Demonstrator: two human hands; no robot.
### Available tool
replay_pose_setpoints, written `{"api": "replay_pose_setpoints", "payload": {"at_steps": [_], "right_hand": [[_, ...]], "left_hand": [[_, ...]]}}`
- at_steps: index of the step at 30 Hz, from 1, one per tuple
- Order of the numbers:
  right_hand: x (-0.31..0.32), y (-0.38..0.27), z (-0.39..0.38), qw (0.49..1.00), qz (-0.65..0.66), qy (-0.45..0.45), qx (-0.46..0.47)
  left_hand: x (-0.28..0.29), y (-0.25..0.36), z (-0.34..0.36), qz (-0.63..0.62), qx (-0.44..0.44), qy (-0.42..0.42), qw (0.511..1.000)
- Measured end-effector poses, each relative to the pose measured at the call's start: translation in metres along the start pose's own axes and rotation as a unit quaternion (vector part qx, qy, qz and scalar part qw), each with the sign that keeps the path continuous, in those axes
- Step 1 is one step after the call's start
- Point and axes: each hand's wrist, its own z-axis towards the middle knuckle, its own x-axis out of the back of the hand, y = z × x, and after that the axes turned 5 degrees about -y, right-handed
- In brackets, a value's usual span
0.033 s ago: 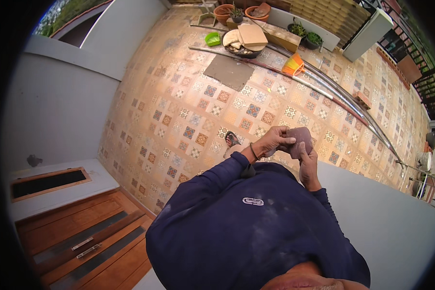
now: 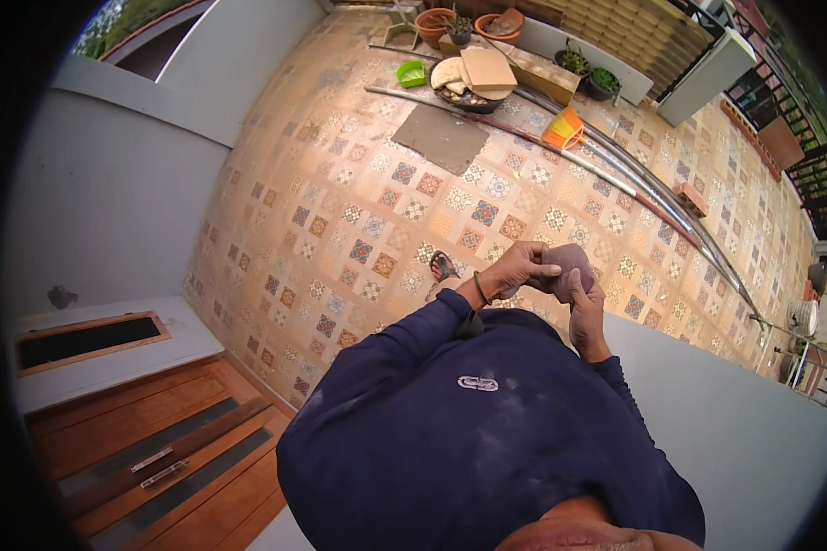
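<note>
In front of my chest, both hands hold a purplish-brown piece of sandpaper (image 2: pixel 572 262), which looks bent or folded. My left hand (image 2: pixel 522 268) pinches its left side between thumb and fingers. On its lower right side, my right hand (image 2: pixel 584 308) grips it with the thumb laid over the front; the other fingers are partly hidden behind the sheet. A dark band circles my left wrist, and the navy sleeves reach close to both wrists.
Patterned tiles (image 2: pixel 368 230) cover the floor. Long poles (image 2: pixel 616 179) lie across it beside an orange broom head (image 2: pixel 563 129). Farther off are a grey board (image 2: pixel 441 138), a green dustpan (image 2: pixel 412 73), a loaded black basin (image 2: pixel 469 103) and potted plants (image 2: pixel 603 83). A wooden door (image 2: pixel 156 441) stands lower left.
The sandpaper's upper edge now looks more rounded and bent than before. Both hands keep their hold in nearly the same place, and the view has shifted slightly.
</note>
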Motion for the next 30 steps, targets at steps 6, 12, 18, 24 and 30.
{"api": "replay_pose_setpoints", "payload": {"at_steps": [6, 12, 18, 24, 30], "right_hand": [[-0.153, 0.006, 0.132, 0.995, 0.018, -0.080, -0.048], [-0.293, 0.014, 0.239, 0.995, 0.048, -0.064, -0.061], [-0.352, 0.043, 0.310, 0.973, 0.046, -0.089, -0.209], [-0.431, 0.073, 0.385, 0.957, 0.000, -0.100, -0.272], [-0.562, 0.083, 0.511, 0.935, 0.039, -0.158, -0.316]], "left_hand": [[0.136, 0.077, -0.073, 0.118, -0.033, 0.098, 0.988], [0.279, 0.114, -0.178, 0.277, -0.060, 0.381, 0.880], [0.384, 0.085, -0.270, 0.151, -0.060, 0.552, 0.818], [0.455, 0.040, -0.301, 0.043, 0.009, 0.641, 0.767], [0.511, 0.074, -0.329, 0.267, 0.225, 0.504, 0.790]]}}
